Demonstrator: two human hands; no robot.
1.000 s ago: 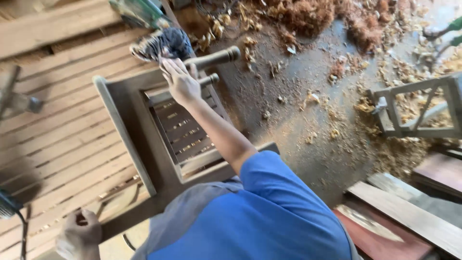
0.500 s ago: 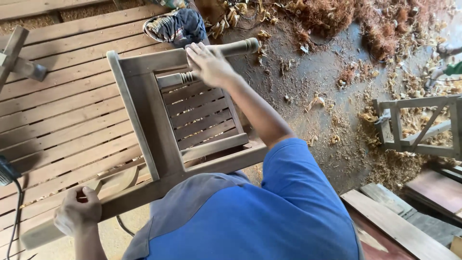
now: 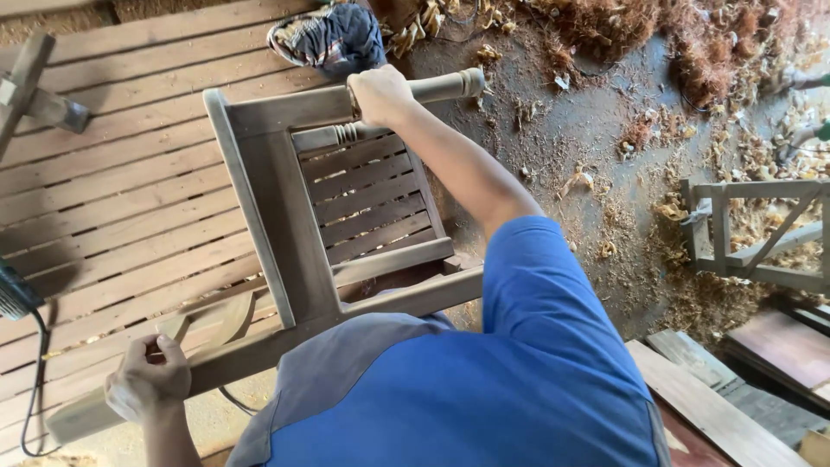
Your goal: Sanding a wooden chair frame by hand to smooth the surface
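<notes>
Right hand point(image 3: 378, 93) is gripping the unfinished wooden chair's point(image 3: 285, 225) turned leg point(image 3: 432, 86); left hand point(image 3: 149, 380) is clasping its rear post; chair assembled, bare, finishing outstanding.

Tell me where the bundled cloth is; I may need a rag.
In the head view the bundled cloth lies at the top, on the slatted wooden platform, just beyond the right hand gripping the chair leg.

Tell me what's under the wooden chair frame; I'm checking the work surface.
Under the chair frame lies a slatted plank platform, visible through its opening. The left hand and right hand grip its legs. The blue shirt hides the near part.
</notes>
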